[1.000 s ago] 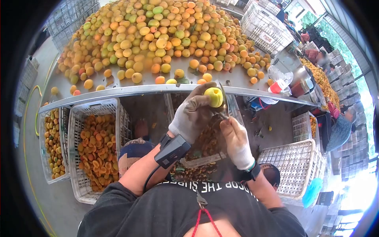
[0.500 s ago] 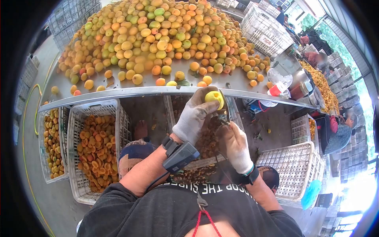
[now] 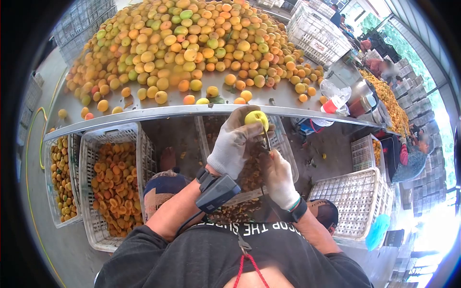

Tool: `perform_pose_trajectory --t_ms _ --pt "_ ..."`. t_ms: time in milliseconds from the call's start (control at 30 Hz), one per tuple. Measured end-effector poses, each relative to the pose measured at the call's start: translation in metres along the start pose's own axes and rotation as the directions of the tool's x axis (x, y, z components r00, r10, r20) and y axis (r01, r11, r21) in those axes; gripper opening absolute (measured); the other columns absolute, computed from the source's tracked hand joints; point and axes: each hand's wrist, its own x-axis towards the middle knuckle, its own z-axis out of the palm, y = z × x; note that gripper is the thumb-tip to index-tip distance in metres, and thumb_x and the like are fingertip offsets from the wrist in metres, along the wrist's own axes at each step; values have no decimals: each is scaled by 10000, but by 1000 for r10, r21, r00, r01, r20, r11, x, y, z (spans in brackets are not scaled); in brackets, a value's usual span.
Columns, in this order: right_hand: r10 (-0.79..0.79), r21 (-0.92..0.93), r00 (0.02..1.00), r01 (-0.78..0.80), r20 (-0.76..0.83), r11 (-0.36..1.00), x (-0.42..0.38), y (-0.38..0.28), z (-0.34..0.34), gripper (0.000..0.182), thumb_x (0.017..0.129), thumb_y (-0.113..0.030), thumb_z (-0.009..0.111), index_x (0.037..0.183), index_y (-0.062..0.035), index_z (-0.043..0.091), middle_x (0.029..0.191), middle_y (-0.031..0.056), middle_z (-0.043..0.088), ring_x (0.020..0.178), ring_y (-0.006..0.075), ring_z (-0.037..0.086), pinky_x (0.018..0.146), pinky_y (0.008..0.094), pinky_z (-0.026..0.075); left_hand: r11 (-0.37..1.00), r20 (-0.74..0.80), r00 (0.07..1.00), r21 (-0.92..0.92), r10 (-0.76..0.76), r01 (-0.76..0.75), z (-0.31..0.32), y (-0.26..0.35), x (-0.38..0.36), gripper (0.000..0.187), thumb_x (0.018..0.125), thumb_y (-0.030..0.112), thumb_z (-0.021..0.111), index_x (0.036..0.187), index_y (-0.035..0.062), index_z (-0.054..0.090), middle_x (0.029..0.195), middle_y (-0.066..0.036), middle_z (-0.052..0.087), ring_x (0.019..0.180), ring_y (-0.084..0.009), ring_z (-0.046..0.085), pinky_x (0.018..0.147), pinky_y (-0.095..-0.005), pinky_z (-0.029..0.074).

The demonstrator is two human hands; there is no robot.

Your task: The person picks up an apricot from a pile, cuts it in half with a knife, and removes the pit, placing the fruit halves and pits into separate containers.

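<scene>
My left hand, in a white glove with a dirty palm, has its fingers wrapped around a yellow-green apricot just in front of the metal table's edge. A seam or cut line shows on the fruit. In my right hand, also gloved, is a small knife. Its blade points up and meets the lower right side of the apricot; the handle is mostly hidden in my fingers. Below both hands stands a crate holding brownish pieces, too blurred to tell apart.
A large heap of apricots covers the metal table. To the left are a crate of halved apricots and a crate of smaller orange fruit. A white crate stands right. A plastic bottle lies on the table; people sit beyond.
The knife has moved left, from beside the apricot onto its lower right side. My right hand has shifted slightly left and the apricot has turned a little.
</scene>
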Motion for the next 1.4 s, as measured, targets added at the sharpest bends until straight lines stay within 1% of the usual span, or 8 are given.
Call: perform_pose_trajectory --t_ms 333,833,967,1200,1267,1300,1333,1400 --pt "-95 -97 985 82 -145 992 7 -1 8 113 977 -110 493 951 0 493 692 231 565 650 425 580 564 435 441 998 -38 998 -12 -56 56 -2 -28 5 433 1001 426 508 1210 49 551 1105 -49 609 1023 -154 570 906 -317 452" --pt "-61 -335 993 24 -99 942 12 -2 1 111 896 -35 517 1002 -6 504 699 247 592 693 448 608 590 478 473 992 -293 954 85 -68 97 9 -18 11 399 1040 392 439 1126 29 582 938 -32 622 858 -111 578 798 -289 470" --pt "-179 -324 976 131 -126 937 12 2 -5 120 898 -52 527 1006 -10 497 692 248 597 687 450 607 585 494 476 992 -55 998 128 -6 13 -1 -25 13 352 1025 360 491 1124 48 620 970 -9 636 881 -104 592 814 -266 482" --pt "-128 -338 985 82 -116 937 -1 11 -3 128 884 -28 510 1009 0 515 694 248 595 675 450 602 567 484 471 970 -260 964 216 -57 115 5 -26 11 350 1046 325 446 1145 20 586 997 -14 624 900 -130 574 838 -281 462" --pt "-134 -160 985 117 -104 980 -2 -2 -13 240 879 25 464 1106 48 538 805 258 614 774 418 635 674 420 505 933 -125 987 354 105 -54 -2 -27 9 351 1008 361 532 1168 61 615 1013 15 620 827 -66 524 756 -263 449" --pt "-355 -29 919 355 -174 934 -4 -1 -13 268 858 21 468 1106 71 555 809 209 621 721 362 626 668 390 509 899 58 998 436 9 -34 -19 -26 13 342 993 279 567 1252 55 571 1051 6 608 895 -55 521 768 -253 447" --pt "-214 116 970 228 -117 967 -3 -3 -18 274 846 3 487 1096 81 565 828 155 620 705 308 606 640 375 503 794 162 973 563 166 -229 -6 -25 10 389 974 193 582 1324 42 510 1067 -6 592 910 -59 530 757 -227 460" --pt "-233 84 968 241 -97 967 -8 -10 -22 223 889 -67 522 1084 22 585 774 50 593 645 178 575 550 308 463 944 44 999 331 -16 1 7 -17 1 421 955 104 563 1354 14 467 1049 -31 589 891 -107 578 816 -251 488"
